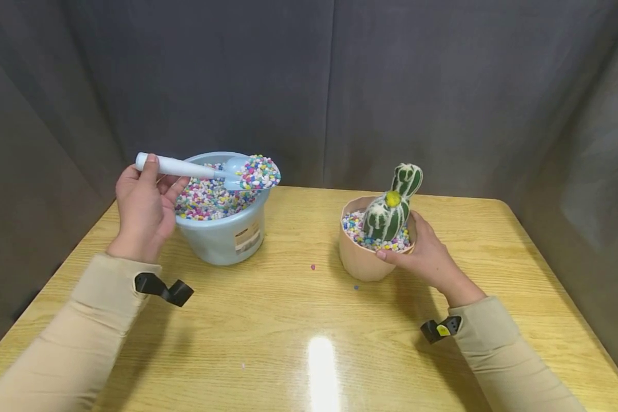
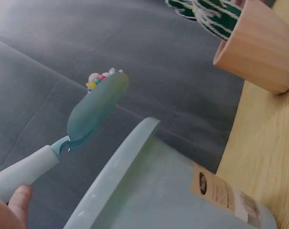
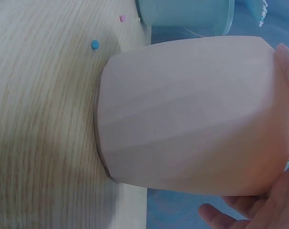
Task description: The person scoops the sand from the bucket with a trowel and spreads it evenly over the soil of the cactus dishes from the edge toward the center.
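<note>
In the head view my left hand [image 1: 145, 209] grips the pale handle of a light blue hand trowel [image 1: 185, 168]. Its blade, heaped with colored pebbles [image 1: 260, 171], is held over the right rim of a light blue bucket [image 1: 221, 240] that contains many more. On the right, my right hand [image 1: 427, 254] holds the rim of a peach plant pot [image 1: 363, 260], thumb at the near edge. A green cactus [image 1: 386, 220] with a yellow flower leans to the right in the pot, with pebbles around its base. The right wrist view shows the pot's side [image 3: 192, 114] standing on the table.
The wooden table [image 1: 278, 320] carries a pink pebble [image 1: 313, 267] and a blue pebble [image 1: 356, 287] between bucket and pot. A dark grey cloth [image 1: 226, 74] hangs behind and at both sides.
</note>
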A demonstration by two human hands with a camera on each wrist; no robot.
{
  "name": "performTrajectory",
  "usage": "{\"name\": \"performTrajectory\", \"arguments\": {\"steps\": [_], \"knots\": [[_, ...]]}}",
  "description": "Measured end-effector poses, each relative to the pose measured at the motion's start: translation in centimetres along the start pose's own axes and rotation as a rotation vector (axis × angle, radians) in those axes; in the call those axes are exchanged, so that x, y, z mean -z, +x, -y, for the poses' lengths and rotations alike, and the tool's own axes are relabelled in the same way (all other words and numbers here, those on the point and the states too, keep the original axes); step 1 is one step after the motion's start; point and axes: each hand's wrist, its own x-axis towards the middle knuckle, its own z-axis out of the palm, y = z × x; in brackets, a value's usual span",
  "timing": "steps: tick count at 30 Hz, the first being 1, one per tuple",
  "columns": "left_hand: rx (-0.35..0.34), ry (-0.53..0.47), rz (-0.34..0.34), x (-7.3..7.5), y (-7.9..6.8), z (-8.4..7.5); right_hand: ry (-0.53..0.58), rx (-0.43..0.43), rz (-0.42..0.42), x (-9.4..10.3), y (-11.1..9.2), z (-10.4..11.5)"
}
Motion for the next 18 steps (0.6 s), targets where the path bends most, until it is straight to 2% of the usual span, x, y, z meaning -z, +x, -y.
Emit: {"name": "performTrajectory", "arguments": {"steps": [7,18], "knots": [[0.007,0.079,0.031,-1.1,-0.4,0.9,0.01,0.011,0.001,0.0,0.0,-0.1],[0.001,0.12,0.073,-3.2,-1.0,2.7,0.012,0.011,-0.002,-0.2,0.2,0.0]]}}
